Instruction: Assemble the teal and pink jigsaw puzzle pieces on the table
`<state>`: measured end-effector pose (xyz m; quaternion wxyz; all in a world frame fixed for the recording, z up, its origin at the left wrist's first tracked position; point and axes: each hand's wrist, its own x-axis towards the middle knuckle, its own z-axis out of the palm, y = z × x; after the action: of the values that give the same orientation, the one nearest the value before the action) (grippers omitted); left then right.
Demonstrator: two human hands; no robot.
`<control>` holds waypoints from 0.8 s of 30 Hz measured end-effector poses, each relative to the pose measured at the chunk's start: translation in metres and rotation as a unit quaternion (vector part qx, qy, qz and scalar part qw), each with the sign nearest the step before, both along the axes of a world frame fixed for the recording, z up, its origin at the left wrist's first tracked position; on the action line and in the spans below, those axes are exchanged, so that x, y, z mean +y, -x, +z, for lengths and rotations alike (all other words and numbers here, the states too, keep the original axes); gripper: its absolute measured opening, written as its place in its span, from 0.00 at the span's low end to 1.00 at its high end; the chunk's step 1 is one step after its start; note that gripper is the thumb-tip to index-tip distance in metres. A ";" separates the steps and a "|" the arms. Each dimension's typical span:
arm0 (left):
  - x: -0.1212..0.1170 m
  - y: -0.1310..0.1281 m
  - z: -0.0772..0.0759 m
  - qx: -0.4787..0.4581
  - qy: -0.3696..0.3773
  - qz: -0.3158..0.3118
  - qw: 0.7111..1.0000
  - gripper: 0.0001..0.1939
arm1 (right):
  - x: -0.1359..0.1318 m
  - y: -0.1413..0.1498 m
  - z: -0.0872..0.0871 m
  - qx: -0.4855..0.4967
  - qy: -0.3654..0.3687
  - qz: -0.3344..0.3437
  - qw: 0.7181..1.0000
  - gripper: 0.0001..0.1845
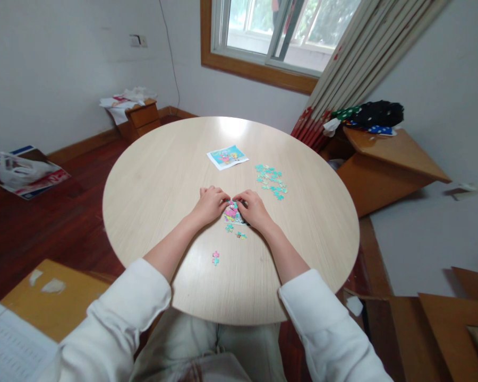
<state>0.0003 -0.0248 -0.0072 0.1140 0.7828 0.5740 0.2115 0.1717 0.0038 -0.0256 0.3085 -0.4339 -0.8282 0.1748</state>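
Observation:
A small joined patch of jigsaw puzzle (231,212) with a pink figure on it lies near the middle of the round table. My left hand (212,205) rests at its upper left edge, fingertips pinched together. On the upper right side, my right hand (253,208) is closed with its fingers at the edge and covers part of the patch. Whatever lies between the fingertips is too small to make out. Just below sit a few loose puzzle pieces (241,235), and nearer to me is a pink and teal puzzle piece (215,258).
Beyond my hands lies a picture sheet (228,157) with cartoon figures. Scattered teal puzzle pieces (273,180) spread to its right on the round table (151,175). A wooden cabinet (386,159) stands at the right, a yellow-brown surface (63,302) at lower left.

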 end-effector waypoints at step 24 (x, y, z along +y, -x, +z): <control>-0.006 0.003 0.014 -0.126 -0.086 0.153 0.976 0.17 | -0.001 0.000 -0.001 0.006 0.002 -0.002 1.000 0.11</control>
<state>-0.0025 -0.0303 0.0067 0.0845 0.6593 0.6479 0.3720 0.1721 0.0027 -0.0268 0.3135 -0.4352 -0.8250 0.1782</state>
